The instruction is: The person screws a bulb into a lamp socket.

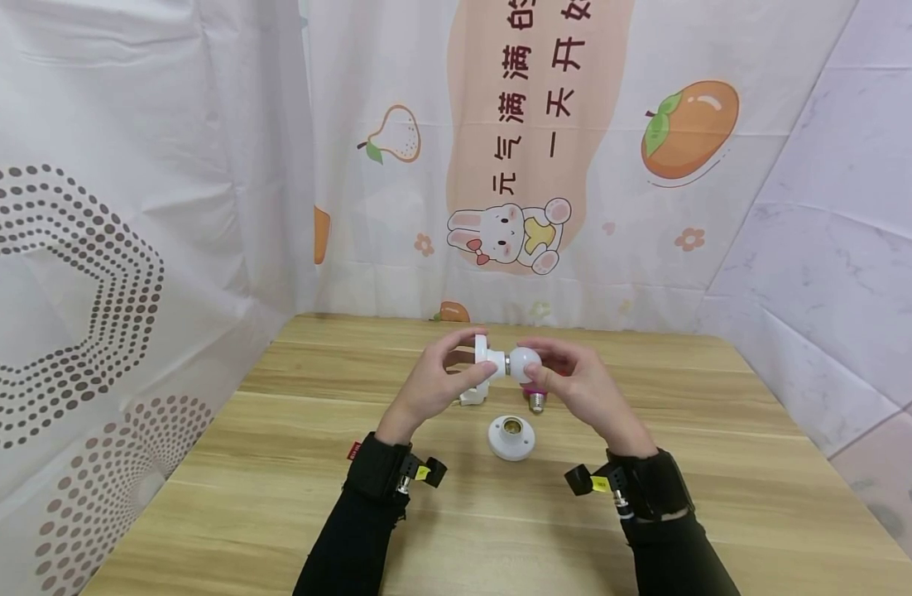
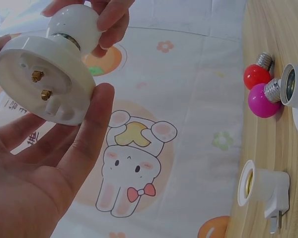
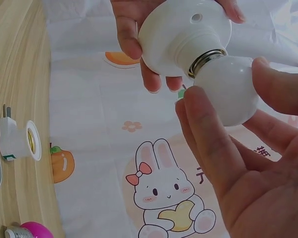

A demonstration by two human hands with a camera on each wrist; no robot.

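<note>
My left hand [image 1: 432,382] grips a round white lamp holder [image 2: 25,52] by the rim of its base, thumb on one side and fingers on the other. Its underside, with two brass screws, faces the left wrist camera. A white light bulb [image 3: 226,91] sits in the mouth of the holder, a thin band of its metal base showing. Fingertips and thumb of my right hand [image 1: 584,382] pinch the bulb's globe from the right. Holder and bulb lie sideways in the air over the table, in line with each other.
Below the hands, a second round lamp holder [image 1: 511,451] stands mouth up on the wooden table [image 1: 277,497]. Behind it are a plug-in lamp socket [image 2: 268,186], a red bulb [image 2: 256,77] and a magenta bulb [image 2: 263,103]. A printed curtain [image 1: 381,248] hangs along the table's far edge.
</note>
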